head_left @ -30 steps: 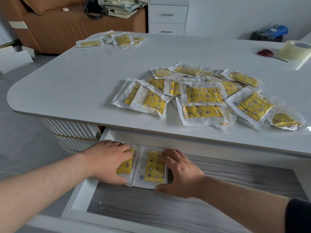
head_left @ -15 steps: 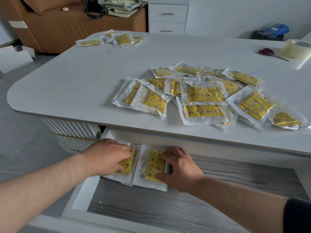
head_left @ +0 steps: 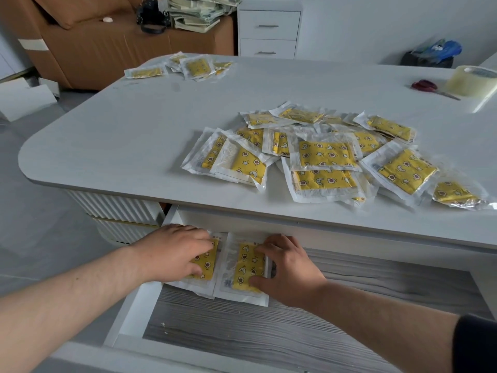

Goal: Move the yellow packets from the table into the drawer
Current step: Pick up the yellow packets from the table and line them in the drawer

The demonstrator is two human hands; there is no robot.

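Two yellow packets (head_left: 243,267) (star-and-moon print, clear wrap) lie in the drawer's (head_left: 215,343) far left corner, left hand (head_left: 172,251) and right hand (head_left: 290,267) pressing them, fingers relaxed.

Upper right of your frame: red-handled scissors (head_left: 425,85) lie flat, just beside a roll of clear packing tape (head_left: 472,81). Above them you have a black bin holding a blue plastic bag (head_left: 430,59). Top centre: white two-drawer cabinet (head_left: 269,30), fronts closed. Upper left: brown leather sofa (head_left: 88,49) carrying a stack of printed papers (head_left: 196,12). Left edge: flat white cardboard pieces (head_left: 24,100) on the floor.
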